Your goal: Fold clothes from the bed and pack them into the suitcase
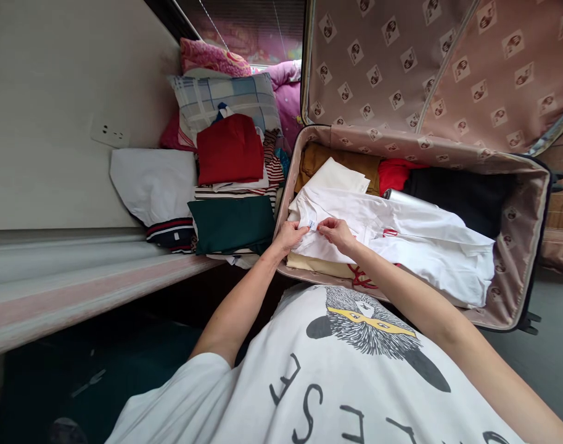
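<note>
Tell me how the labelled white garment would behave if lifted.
The white garment would likely sag, given its soft wrinkles. Being thin-looking cloth, it's probably light. Spread lengthwise in the suitcase, it may dangle when raised.

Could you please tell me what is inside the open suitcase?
Inside the suitcase are a white garment, brown cloth, red cloth, black cloth, pale yellow cloth and part of a silvery object. The rest beneath the white garment is hidden.

A long white fabric garment [408, 227] shows at 3 o'clock, a blue-and-white plaid rectangular pillow [237, 94] at 11 o'clock.
</note>
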A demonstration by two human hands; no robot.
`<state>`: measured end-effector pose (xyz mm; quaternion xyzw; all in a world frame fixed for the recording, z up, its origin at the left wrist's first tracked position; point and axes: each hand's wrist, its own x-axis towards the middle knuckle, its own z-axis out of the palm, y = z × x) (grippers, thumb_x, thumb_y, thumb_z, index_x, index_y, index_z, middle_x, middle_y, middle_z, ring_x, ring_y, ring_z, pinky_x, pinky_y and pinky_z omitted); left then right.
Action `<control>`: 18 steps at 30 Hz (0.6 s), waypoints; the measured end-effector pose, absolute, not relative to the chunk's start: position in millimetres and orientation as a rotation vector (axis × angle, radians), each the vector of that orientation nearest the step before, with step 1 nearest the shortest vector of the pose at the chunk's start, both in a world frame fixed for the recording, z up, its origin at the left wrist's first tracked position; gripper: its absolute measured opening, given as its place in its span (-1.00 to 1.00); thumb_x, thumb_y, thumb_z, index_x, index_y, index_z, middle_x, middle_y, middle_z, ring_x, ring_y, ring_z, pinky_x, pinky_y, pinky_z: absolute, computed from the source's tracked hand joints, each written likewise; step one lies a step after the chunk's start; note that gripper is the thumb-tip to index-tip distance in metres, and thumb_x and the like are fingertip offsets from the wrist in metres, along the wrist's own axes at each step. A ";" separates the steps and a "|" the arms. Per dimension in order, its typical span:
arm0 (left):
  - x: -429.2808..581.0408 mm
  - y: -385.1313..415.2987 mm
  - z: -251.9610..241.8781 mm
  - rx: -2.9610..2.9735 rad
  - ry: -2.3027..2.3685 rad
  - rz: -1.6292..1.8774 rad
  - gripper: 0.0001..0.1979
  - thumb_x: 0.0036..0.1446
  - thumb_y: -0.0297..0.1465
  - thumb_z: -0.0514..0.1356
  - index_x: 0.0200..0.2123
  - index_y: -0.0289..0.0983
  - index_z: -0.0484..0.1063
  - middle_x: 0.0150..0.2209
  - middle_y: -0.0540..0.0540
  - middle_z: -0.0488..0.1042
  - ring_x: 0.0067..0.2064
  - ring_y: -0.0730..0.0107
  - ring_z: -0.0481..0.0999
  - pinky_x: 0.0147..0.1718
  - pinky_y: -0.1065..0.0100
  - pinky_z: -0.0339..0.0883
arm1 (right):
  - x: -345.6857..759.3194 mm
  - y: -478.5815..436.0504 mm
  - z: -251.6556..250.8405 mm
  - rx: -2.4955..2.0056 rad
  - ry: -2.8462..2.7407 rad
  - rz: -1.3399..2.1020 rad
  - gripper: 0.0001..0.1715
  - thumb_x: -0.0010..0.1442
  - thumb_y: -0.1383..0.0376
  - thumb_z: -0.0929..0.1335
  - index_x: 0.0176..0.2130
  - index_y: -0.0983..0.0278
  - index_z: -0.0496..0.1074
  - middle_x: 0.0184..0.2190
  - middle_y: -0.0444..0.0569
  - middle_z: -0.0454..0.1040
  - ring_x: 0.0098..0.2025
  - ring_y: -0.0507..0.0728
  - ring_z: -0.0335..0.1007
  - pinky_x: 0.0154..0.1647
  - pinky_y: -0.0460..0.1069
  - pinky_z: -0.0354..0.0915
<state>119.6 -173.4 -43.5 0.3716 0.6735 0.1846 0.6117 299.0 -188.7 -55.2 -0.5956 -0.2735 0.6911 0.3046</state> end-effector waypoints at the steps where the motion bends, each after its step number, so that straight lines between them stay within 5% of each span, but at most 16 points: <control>1: 119.4 -173.2 -43.6 0.847 1.549 0.424 -0.82 -0.10 -0.35 0.39 -0.57 -0.33 0.52 -0.59 0.00 0.41 -0.50 0.46 0.35 -0.51 0.44 0.17 | 299.1 -189.2 -55.4 -1.577 -0.728 1.835 -0.73 -0.18 0.13 0.45 -0.47 0.26 0.46 -0.59 -0.14 0.39 -0.53 -0.02 0.14 -0.53 -0.07 0.03; 6: 119.4 -172.9 -45.1 0.812 1.553 0.419 -0.82 -0.10 -0.34 0.40 -0.53 -0.34 0.53 -0.58 -0.01 0.43 -0.51 0.46 0.36 -0.50 0.44 0.17 | 299.7 -191.7 -57.4 -1.584 -0.714 1.826 -0.72 -0.19 0.13 0.44 -0.46 0.25 0.44 -0.58 -0.14 0.40 -0.54 -0.02 0.13 -0.53 -0.07 0.01; 12: 118.3 -176.1 -48.5 0.629 1.445 0.477 -0.78 -0.09 -0.31 0.40 -0.37 -0.33 0.59 -0.44 -0.12 0.58 -0.40 0.32 0.53 -0.37 0.36 0.39 | 301.2 -190.6 -58.8 -1.612 -0.621 1.770 -0.56 -0.21 0.20 0.43 -0.24 0.23 0.47 -0.59 -0.21 0.40 -0.54 0.00 0.16 -0.52 -0.07 0.03; 18: 113.8 -176.0 -54.0 0.583 1.383 0.468 -0.73 -0.13 -0.28 0.42 -0.36 -0.33 0.58 -0.40 -0.19 0.60 -0.30 0.21 0.59 -0.27 0.29 0.44 | 298.8 -189.8 -57.6 -1.606 -0.671 1.804 -0.76 -0.16 0.17 0.44 -0.46 0.26 0.45 -0.59 -0.14 0.40 -0.53 -0.01 0.16 -0.53 -0.07 0.04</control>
